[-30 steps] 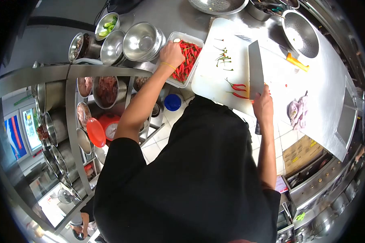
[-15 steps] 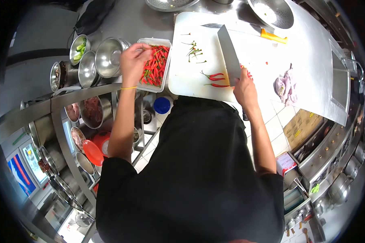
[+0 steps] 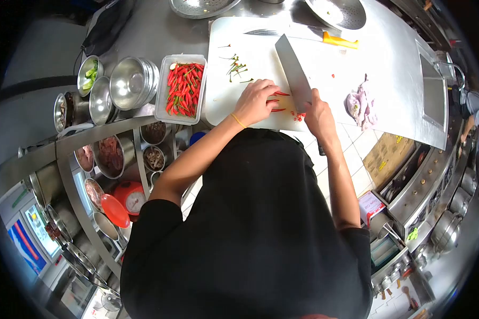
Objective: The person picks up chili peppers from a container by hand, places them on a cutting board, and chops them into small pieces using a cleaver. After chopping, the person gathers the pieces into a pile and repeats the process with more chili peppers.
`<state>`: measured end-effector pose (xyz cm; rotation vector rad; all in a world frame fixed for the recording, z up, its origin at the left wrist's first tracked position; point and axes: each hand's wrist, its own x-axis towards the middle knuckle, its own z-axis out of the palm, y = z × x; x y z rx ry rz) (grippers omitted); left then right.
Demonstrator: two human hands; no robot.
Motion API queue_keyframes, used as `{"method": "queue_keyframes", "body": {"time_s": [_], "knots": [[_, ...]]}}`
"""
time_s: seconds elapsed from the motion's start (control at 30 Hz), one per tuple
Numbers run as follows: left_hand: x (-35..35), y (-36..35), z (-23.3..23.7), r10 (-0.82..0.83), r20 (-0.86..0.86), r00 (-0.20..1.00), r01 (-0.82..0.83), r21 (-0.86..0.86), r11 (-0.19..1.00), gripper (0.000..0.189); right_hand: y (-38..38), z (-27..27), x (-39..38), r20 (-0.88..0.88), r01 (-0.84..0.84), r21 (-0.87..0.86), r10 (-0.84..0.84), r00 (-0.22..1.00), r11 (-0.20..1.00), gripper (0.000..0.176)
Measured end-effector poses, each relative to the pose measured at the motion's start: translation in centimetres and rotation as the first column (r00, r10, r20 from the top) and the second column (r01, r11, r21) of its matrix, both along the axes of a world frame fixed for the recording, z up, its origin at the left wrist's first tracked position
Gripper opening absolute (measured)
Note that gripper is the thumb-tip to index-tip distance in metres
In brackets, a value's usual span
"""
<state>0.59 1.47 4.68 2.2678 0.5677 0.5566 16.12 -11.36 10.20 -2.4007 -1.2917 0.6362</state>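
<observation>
Red chillies (image 3: 278, 110) on the near part of the white cutting board (image 3: 218, 101), close together, red ends out from under the fingers of the left hand (image 3: 258, 101) and towards the cleaver (image 3: 295, 72). Left hand palm down over the chillies, with stem ends out of sight; cannot tell whether closed on them or only resting there. Yellow band (image 3: 238, 121) around the left wrist. Right hand (image 3: 319, 113) clamped on the cleaver near the base of the blade, with the handle end out below. Broad blade over the board, just beside the chilli tips. Small chopped red pieces (image 3: 298, 116) by the near end of the blade.

Farther up the board, a loose scatter of green stems (image 3: 236, 66). Across the far edge, a knife (image 3: 339, 41) with a yellow handle, blade partly over the board. Just left of the board, a clear plastic tub (image 3: 161, 87) full of whole chillies (image 3: 185, 90). Beyond that, on the metal desk (image 3: 189, 34), stacked steel bowls (image 3: 126, 87) and a small bowl (image 3: 82, 72) of greens (image 3: 90, 76). Well to the right, a pale purplish bundle (image 3: 361, 106), too unclear to name. At the far side, two colanders (image 3: 337, 15).
</observation>
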Motion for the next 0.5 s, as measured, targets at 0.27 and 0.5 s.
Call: {"method": "queue_keyframes", "body": {"time_s": [0.27, 0.5], "knots": [[-1.0, -1.0, -0.8, -0.11, -0.078, 0.991, 0.121, 0.154, 0.981, 0.027, 1.1, 1.1, -1.1, 0.025, -0.029, -0.08, 0.031, 0.999, 0.996, 0.026], [-1.7, -1.9, 0.4, 0.072, 0.016, 0.997, -0.074, 0.175, 0.982, 0.027, 1.1, 1.2, -1.6, 0.04, -0.02, 0.001, 0.02, 0.999, 1.0, 0.021]]}}
